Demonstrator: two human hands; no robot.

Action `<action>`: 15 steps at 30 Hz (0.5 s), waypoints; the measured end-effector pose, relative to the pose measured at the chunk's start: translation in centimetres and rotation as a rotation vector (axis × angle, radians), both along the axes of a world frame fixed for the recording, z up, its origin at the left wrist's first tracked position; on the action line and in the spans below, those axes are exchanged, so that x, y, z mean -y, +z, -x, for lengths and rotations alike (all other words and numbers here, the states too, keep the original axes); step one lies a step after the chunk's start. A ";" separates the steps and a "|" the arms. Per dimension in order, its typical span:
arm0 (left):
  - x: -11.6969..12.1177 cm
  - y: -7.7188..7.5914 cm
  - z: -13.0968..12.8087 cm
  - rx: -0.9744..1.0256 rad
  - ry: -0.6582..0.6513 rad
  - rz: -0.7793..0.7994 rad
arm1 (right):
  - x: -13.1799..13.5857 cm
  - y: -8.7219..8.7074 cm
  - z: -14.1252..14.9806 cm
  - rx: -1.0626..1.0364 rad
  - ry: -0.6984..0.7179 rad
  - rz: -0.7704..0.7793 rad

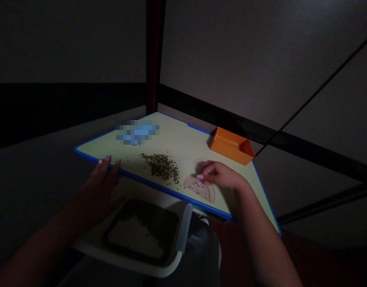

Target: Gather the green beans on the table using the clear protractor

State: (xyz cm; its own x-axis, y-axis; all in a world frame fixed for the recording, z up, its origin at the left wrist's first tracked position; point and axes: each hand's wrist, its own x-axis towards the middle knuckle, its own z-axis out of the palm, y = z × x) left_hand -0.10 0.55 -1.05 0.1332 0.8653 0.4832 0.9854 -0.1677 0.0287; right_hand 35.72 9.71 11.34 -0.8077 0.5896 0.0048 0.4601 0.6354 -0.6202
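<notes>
A: Where's the heap of small dark seeds (161,167)?
B: Mid-frame, on the cream tabletop (177,137) with the blue edge; it's a loose, spread-out pile, and stray seeds lie around it.

A: And the left hand (101,179)?
B: Left of the pile, open and released, fingers apart; the fingertips rest on the tabletop's near blue edge, and it grips nothing.

A: The right hand (218,175)?
B: Just right of the pile, fingers curled in and close together, right over a pink-marked semicircular protractor (200,188); I can't tell whether they pinch anything.

A: What else is around?
B: An orange rectangular tray (232,146) sits at the far right corner of the tabletop; a pixelated blue object (137,131) lies at the upper left, too blurred to name; below the near edge, a white-rimmed tray (128,255) with a dark lining holds a pale patch scattered with seeds.
</notes>
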 end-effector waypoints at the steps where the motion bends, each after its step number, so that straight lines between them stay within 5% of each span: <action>1: 0.0 0.0 0.0 0.000 0.001 -0.002 | 0.0 0.0 0.1 0.005 0.001 0.000; 15: 0.1 0.3 -0.1 -0.008 0.006 -0.001 | 0.4 -0.5 1.3 -0.018 0.035 -0.118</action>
